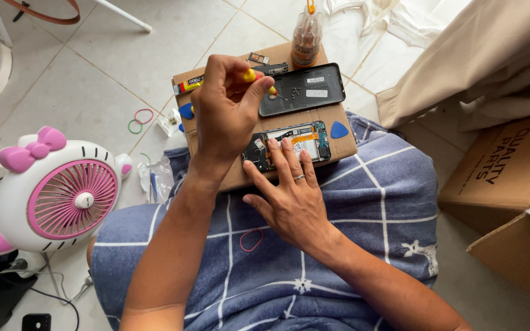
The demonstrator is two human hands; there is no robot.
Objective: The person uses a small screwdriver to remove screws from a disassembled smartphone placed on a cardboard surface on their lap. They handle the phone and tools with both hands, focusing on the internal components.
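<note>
An opened phone (307, 138) with its circuit board and orange parts exposed lies on a cardboard sheet (338, 150) across my lap. My right hand (289, 193), wearing a ring, rests flat with its fingertips pressing on the phone. Above the phone's left end, my left hand (225, 107) pinches a small yellow-handled screwdriver (251, 76). The black back cover (305, 89) lies just behind, with a few tiny screws (294, 92) on it.
A clear bottle-shaped bit holder (307, 37) stands at the cardboard's far edge. Blue picks (338, 129) lie on the sheet. A white and pink cat-shaped fan (56, 187) sits to the left. Rubber bands (143, 116) are on the tiled floor. Cardboard boxes (504, 178) stand to the right.
</note>
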